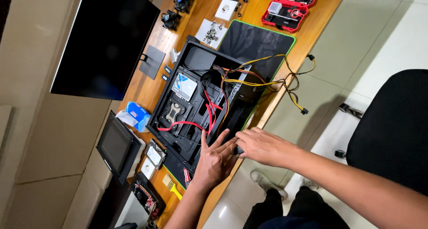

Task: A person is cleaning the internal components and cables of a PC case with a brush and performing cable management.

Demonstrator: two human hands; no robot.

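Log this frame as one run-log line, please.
left hand: flat on open computer case edge | right hand: fingertips at case edge, grip unclear | red cables inside

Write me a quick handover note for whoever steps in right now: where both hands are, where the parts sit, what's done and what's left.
Left hand: open, fingers spread, resting on the near edge of the open computer case.
Right hand: beside it at the same edge, fingers curled on a small dark part that cannot be made out.
Parts: the case lies on its side on the wooden desk, side panel off; red cables and yellow wires hang loose. Hard drive and red tool kit lie outside.
Done: case opened.
Left: cables unconnected, drive out.
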